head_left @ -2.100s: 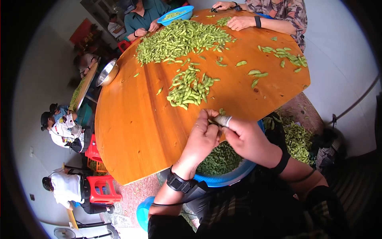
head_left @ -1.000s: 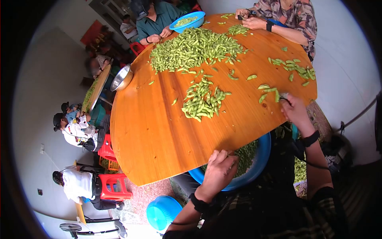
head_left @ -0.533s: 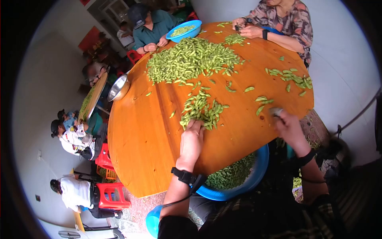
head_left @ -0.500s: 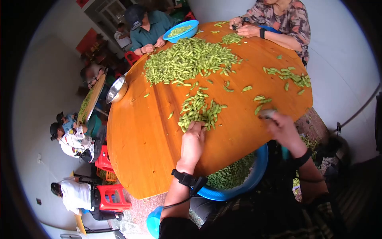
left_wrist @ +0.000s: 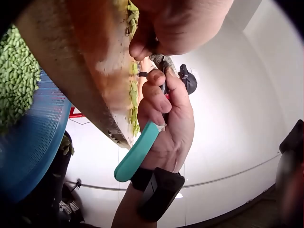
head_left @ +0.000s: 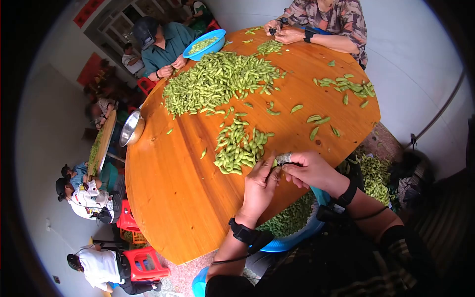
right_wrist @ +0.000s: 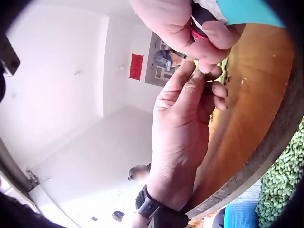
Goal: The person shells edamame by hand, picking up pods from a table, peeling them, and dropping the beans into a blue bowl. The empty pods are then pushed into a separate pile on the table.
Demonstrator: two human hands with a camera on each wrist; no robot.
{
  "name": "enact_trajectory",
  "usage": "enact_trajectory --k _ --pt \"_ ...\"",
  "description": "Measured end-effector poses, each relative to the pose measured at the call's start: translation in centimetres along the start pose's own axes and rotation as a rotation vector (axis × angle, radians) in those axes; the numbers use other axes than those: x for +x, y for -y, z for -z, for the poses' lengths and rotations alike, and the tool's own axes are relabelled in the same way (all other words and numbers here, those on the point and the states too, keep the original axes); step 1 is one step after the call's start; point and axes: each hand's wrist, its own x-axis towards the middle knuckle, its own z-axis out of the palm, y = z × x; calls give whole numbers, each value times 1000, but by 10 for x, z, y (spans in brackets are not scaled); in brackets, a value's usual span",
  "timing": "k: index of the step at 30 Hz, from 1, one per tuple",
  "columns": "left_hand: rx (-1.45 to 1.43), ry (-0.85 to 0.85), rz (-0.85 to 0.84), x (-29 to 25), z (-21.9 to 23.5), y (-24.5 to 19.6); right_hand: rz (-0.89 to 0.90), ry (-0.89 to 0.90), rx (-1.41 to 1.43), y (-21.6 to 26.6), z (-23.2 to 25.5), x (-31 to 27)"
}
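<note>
Smooth plstc tool handle, glossy wd tbl

L wrist: blk strap w/ boxy blk cam, thin blk cable. R wrist: blk band, blk cam unit, dk cord. Dk sleeves, dk plaid top.

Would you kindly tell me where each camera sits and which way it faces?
Head: worn on the head, facing forward and down at the wooden table and its green pods; both forearms, the left hand and the right hand show.
Left wrist: worn there, facing the right hand and its turquoise handle; part of the left hand shows at the top.
Right wrist: worn there, facing the left hand; part of the right hand shows at the top.
Shared: both wrist views catch the turquoise handle, table edge and beans.
</note>
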Motion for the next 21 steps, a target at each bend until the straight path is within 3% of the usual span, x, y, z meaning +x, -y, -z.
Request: enact_trajectory --k 7,9,13,15,21 --pt "-51 -41 27 -3 -3 11 11 -31 136 -6 -12 -1" --pt "-224 -35 137 -4 -2 11 48 -57 211 -5 -16 -2" --pt "-315 20 130 -3 3 16 24 -50 259 -13 -11 1" --pt "-562 72 233 -1 7 16 31 -4 311 -9 -8 0" --pt "-792 142 379 3 17 10 -46 43 357 0 3 -5"
